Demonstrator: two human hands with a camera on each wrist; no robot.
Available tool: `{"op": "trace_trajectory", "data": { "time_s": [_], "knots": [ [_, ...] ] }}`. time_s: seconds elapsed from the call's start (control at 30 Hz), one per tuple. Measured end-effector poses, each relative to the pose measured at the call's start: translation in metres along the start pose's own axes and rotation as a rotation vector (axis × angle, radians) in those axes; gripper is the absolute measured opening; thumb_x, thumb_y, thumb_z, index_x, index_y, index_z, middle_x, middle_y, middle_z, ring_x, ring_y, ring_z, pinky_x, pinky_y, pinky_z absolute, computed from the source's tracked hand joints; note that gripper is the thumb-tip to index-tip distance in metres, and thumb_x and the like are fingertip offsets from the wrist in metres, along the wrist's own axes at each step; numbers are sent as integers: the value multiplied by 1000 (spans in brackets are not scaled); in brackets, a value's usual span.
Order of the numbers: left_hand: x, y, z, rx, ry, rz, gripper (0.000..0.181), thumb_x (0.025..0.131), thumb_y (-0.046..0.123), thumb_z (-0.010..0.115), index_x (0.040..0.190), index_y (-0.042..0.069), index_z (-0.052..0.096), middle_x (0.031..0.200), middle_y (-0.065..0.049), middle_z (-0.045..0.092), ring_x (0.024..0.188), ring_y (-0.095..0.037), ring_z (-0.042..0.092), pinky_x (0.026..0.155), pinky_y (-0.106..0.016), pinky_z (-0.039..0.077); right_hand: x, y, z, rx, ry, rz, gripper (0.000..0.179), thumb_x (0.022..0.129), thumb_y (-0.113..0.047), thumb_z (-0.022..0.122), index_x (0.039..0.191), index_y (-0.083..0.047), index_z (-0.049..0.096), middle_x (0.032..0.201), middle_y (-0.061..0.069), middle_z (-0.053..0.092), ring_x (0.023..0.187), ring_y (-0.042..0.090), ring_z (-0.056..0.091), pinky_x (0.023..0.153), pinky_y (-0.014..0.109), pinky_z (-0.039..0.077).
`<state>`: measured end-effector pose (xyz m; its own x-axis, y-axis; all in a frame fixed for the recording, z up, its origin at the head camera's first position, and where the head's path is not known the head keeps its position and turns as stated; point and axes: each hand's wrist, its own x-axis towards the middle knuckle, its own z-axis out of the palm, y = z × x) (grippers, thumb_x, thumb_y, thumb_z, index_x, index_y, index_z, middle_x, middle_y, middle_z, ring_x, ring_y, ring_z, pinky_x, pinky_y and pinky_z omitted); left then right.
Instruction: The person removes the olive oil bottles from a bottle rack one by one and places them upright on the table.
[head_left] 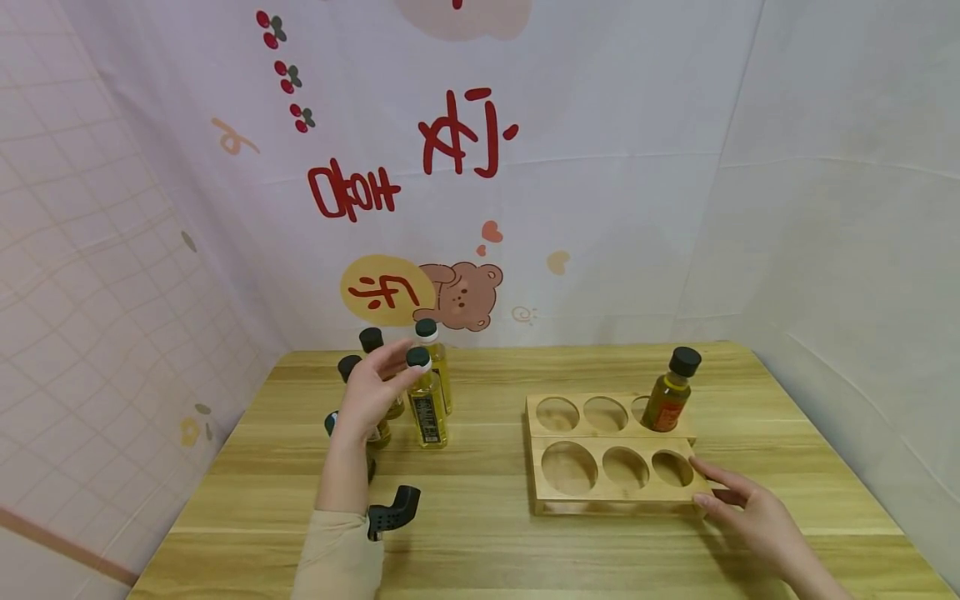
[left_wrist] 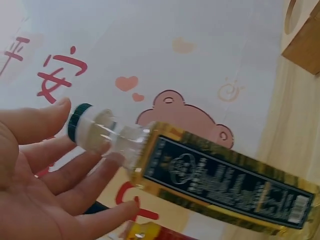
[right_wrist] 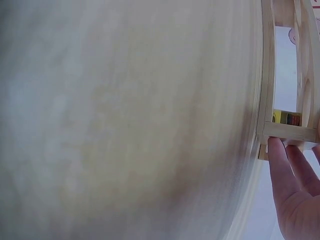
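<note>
A green-capped oil bottle (head_left: 427,417) stands upright on the left of the table. My left hand (head_left: 371,392) is at its top, thumb close to the cap. In the left wrist view the fingers spread loosely behind the clear neck of the bottle (left_wrist: 225,180). A second tall oil bottle (head_left: 442,379) is right behind it. My right hand (head_left: 757,517) holds the right end of a two-tier wooden bottle rack (head_left: 615,492), fingertips against its end board. In its back row, at the right, a dark-capped bottle (head_left: 667,404) with a red label sits in a hole.
Several dark-capped bottles, one with a visible cap (head_left: 371,337), stand left of the tall ones, partly hidden by my left hand and arm. A black device (head_left: 393,512) is at my left wrist. Printed cloth (head_left: 615,208) hangs behind the wooden table (head_left: 480,550).
</note>
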<state>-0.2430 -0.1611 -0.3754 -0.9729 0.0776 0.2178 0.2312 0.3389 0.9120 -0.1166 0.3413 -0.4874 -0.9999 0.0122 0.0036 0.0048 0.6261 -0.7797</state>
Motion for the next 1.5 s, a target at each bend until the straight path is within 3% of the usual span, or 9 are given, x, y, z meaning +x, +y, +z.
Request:
{"op": "trace_trajectory", "data": {
  "time_s": [0.23,0.43,0.6,0.77,1.17,1.33,1.5],
  "knots": [
    [-5,14,-11,59,-17,29,51,96,17,67,143,6,52,135,-18,58,121,-34,56,96,-49,49,2,1,1,-12,19,-8,61,92,-31,72,144,-7,53,143,17,48,97,-5,59,77,22,53],
    [-11,28,-16,60,5,51,48,97,13,66,142,6,52,130,-20,60,118,-34,57,99,-48,46,2,2,1,-10,19,-14,60,92,-30,72,144,-7,52,144,22,46,97,-3,61,77,22,53],
    [-16,40,-18,79,13,81,47,97,12,66,141,5,53,128,-19,61,116,-32,59,101,-45,46,2,1,0,-9,5,2,61,93,-32,71,145,-7,51,145,22,46,97,-5,60,76,23,53],
    [-20,48,-15,73,-26,115,47,97,14,67,141,6,54,125,-19,63,113,-30,61,98,-45,48,3,0,0,-7,3,1,61,92,-31,71,145,-6,51,145,22,45,96,-5,60,75,24,54],
    [-21,47,14,41,-151,145,48,94,13,70,139,6,57,118,-10,68,111,-25,63,97,-46,49,3,3,0,8,10,-9,61,92,-30,72,144,-6,52,144,20,47,96,-3,61,76,24,54],
    [-19,40,31,68,-192,181,45,93,13,70,136,4,59,116,-11,69,107,-26,65,95,-46,51,2,0,-1,3,-1,2,62,91,-31,72,144,-5,52,144,22,46,96,-3,60,76,24,54],
    [-19,36,51,40,-244,199,45,93,11,70,135,1,59,116,-13,68,108,-28,64,95,-45,51,1,0,-1,-16,1,-4,62,91,-32,72,143,-5,52,144,22,47,96,-3,60,77,23,53]
  ]
}}
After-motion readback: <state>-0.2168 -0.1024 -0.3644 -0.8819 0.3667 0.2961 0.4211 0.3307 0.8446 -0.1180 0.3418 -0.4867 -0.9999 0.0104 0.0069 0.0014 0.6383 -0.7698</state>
